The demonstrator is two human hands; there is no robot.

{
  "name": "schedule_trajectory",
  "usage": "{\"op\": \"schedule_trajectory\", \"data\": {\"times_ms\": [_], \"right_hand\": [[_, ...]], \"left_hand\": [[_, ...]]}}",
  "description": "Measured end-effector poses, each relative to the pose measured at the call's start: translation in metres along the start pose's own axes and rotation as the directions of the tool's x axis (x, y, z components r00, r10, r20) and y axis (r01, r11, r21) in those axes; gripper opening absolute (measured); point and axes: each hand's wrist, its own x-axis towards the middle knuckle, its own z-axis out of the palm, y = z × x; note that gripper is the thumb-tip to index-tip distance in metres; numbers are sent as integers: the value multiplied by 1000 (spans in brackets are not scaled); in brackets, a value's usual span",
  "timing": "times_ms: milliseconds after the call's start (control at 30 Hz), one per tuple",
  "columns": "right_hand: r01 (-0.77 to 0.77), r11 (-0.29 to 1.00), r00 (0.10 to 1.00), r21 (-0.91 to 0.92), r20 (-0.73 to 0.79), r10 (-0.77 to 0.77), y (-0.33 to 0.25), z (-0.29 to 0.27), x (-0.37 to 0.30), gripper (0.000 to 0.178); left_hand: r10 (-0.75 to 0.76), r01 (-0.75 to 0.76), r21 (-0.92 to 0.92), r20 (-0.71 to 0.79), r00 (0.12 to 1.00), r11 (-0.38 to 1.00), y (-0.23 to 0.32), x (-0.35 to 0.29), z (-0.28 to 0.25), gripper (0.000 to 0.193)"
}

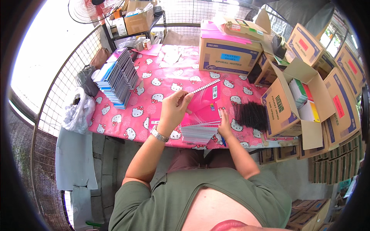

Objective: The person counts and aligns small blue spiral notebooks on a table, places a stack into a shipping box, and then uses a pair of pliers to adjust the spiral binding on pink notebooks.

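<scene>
My left hand is closed in a pinch on a pink-covered spiral notebook, tilted above the table with its wire coil along the upper edge. Beneath it lies a stack of pink-covered notebooks, their white page edges facing me. My right hand is at the right side of this stack, its fingers partly curled by the top covers. Below its palm a thin blue thing sticks out; its kind is hidden. Right of that hand lies a pile of loose black spiral coils.
A tall stack of blue spiral notebooks stands at the left by a white plastic bag. An open carton of notebooks is at the right. A closed carton stands at the back of the pink tablecloth.
</scene>
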Motion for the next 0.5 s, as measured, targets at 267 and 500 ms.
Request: {"op": "schedule_trajectory", "data": {"times_ms": [267, 500], "right_hand": [[-336, 935, 938, -111, -127, 322, -28, -97, -76, 62], [371, 928, 926, 17, -85, -369, -251, -176, 16, 63]], "left_hand": [[138, -154, -98, -148, 979, 983, 3, -2, 34, 14], [266, -261, 50, -172, 949, 964, -13, -8, 32, 18]]}}
